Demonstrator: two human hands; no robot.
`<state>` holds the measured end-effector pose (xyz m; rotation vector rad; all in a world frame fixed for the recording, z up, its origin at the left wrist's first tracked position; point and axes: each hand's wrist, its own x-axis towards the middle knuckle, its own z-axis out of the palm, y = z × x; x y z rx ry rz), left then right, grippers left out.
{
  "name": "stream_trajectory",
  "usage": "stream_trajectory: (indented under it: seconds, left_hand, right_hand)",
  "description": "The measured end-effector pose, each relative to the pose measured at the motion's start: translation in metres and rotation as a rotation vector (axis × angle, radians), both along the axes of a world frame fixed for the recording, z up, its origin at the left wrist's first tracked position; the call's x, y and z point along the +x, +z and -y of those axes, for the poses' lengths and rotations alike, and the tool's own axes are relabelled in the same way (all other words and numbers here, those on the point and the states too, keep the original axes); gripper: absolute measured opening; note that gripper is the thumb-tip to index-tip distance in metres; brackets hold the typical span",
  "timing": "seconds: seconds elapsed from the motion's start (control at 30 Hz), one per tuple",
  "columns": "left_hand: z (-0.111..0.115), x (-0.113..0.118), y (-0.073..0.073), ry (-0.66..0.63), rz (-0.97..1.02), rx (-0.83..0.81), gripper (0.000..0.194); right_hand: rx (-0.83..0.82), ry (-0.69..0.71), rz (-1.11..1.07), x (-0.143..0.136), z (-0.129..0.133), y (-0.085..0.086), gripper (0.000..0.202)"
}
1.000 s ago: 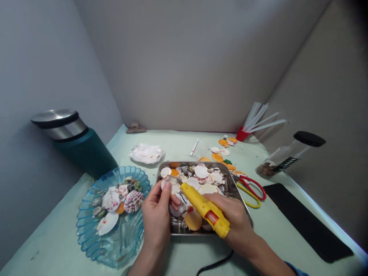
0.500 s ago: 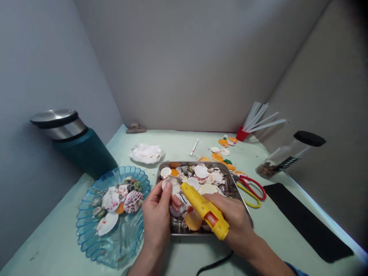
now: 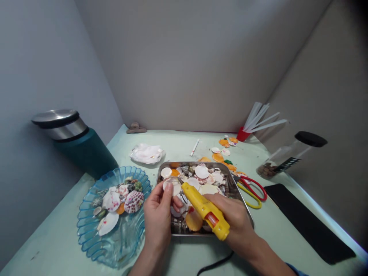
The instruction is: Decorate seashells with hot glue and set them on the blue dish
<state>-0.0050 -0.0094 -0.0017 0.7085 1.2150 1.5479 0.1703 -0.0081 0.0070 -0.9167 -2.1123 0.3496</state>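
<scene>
Glue gun point(image 3: 204, 207) virtually unmoved, jar label point(image 3: 287, 165) illegible

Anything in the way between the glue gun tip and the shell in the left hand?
Nothing visible: the yellow glue gun in the right hand has its tip near the white shell in the left hand; loose shells lie below, in the tray.

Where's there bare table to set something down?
Bare tabletop shows between the crumpled plastic and pen, and at near right between the right forearm and black pad. The metal tray is crowded with shells; scissors crowd its right side.
</scene>
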Motion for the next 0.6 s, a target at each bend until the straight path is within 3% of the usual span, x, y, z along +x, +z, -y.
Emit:
stream_trajectory:
  seconds: [0.6]
  left_hand:
    - [-0.0008, 0.0017, 0.0027, 0.03, 0.012, -0.028, 0.034]
  right_hand:
    - [0.0, 0.044, -0.033, 0.0019, -0.0011, -0.0034, 0.021]
